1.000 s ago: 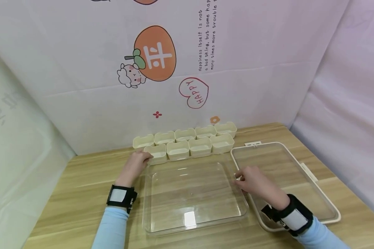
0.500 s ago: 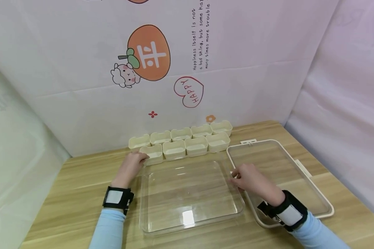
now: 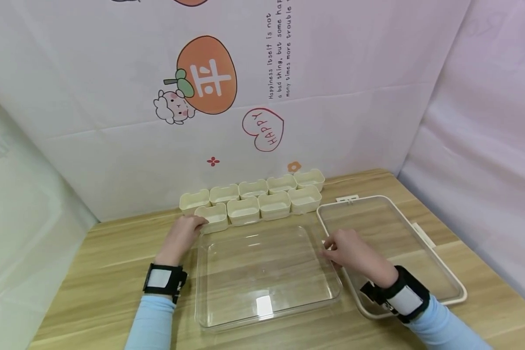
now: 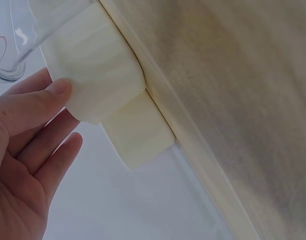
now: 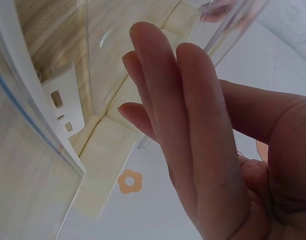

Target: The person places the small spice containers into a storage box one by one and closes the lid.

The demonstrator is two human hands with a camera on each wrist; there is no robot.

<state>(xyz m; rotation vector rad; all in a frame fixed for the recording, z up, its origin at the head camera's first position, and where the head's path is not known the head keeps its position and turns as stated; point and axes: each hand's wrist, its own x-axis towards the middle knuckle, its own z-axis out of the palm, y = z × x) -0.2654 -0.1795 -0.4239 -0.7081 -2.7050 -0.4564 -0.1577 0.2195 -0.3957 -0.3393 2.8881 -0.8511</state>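
Left fingers [image 4: 60, 160] pinch leftmost front cup [image 3: 213, 221]; right fingers [image 5: 160, 85] straight by edge of clear box [image 3: 262, 284], contact unclear.

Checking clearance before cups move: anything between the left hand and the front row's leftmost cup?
Nothing visible. The left hand is pinching the front row's leftmost cup. The clear bin sits on the cup's near side, not between them.
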